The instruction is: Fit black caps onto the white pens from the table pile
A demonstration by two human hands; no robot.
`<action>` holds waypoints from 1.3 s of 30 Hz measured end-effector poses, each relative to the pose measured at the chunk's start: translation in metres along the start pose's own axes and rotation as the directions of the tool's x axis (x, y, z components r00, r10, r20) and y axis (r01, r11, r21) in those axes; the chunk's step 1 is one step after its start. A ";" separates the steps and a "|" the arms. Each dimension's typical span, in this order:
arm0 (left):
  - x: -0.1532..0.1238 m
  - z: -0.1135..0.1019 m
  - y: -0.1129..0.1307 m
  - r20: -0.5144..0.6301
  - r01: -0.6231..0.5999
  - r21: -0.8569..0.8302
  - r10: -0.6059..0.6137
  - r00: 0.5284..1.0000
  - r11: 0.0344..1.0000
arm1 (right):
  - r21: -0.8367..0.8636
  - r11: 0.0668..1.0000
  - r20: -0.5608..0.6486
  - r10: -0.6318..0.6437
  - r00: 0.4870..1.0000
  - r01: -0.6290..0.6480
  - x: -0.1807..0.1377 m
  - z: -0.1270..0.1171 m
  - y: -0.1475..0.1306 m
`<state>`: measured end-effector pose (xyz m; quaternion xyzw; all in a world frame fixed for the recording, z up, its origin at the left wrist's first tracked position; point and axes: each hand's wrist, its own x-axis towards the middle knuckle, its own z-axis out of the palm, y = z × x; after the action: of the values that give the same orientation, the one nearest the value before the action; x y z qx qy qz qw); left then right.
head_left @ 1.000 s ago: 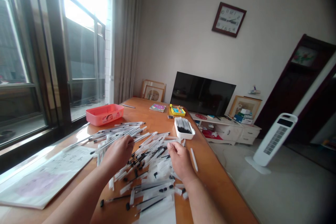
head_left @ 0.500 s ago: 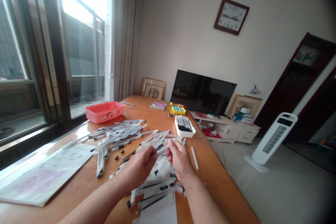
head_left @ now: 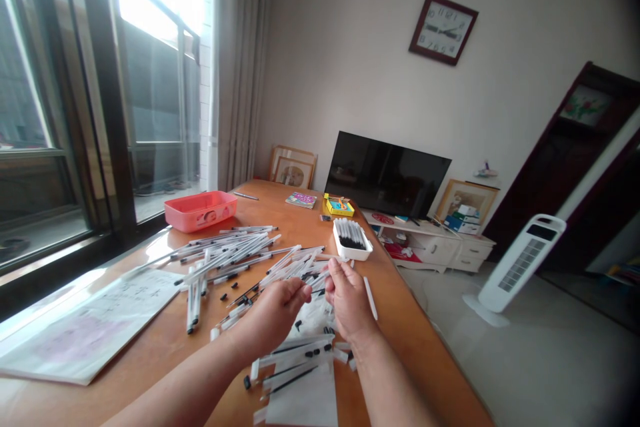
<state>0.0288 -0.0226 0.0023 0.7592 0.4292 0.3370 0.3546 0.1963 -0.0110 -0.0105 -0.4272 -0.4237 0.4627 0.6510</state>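
Observation:
My left hand (head_left: 270,315) is closed above a pile of pen parts, its fingertips pressed together. Just to the right, my right hand (head_left: 351,300) is also closed, thumb and fingers pinched. Whatever either one holds is too small or hidden to name. Beneath them lie clear pen barrels, small black caps (head_left: 299,325) and thin black refills (head_left: 295,381), some on a white sheet (head_left: 311,407). Further left is a heap of white pens (head_left: 235,247) with black ends. Beyond my right hand stands a white box (head_left: 359,255) filled with pens.
A pink plastic box (head_left: 183,215) sits at the table's left edge. Nearer lies a paper booklet (head_left: 95,330). At the far end are a colourful book (head_left: 301,199) and a yellow box (head_left: 340,207). A tower fan (head_left: 523,267) stands on the floor at the right.
Both hands have shifted slightly to the right, with the fingers still closed. The pens, boxes and booklet stay where they were; the view has tilted only a little.

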 end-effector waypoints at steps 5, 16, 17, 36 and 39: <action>-0.001 0.000 0.010 0.056 0.128 -0.158 -0.121 0.991 0.979 | 0.059 0.998 0.000 0.005 1.000 -0.005 -0.001 0.001 0.000; -0.003 -0.005 0.012 0.245 0.308 -0.494 -0.210 0.947 0.813 | 0.084 0.996 0.003 0.000 1.000 -0.001 -0.004 0.004 -0.006; -0.004 -0.006 0.013 0.254 0.315 -0.515 -0.209 0.945 0.797 | 0.087 0.996 0.005 0.000 1.000 0.000 -0.004 0.004 -0.007; -0.013 -0.013 0.006 0.488 0.513 -0.632 -0.215 0.846 0.581 | 0.166 0.972 -0.123 -0.146 0.982 0.165 0.012 -0.027 -0.025; -0.010 -0.012 0.005 0.442 0.485 -0.664 -0.225 0.869 0.570 | 0.046 0.986 -0.159 -0.149 0.976 0.158 0.015 -0.031 -0.020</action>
<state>0.0163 -0.0307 0.0106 0.4795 0.3330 0.2822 0.7613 0.2332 -0.0060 0.0021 -0.4087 -0.3899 0.3884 0.7281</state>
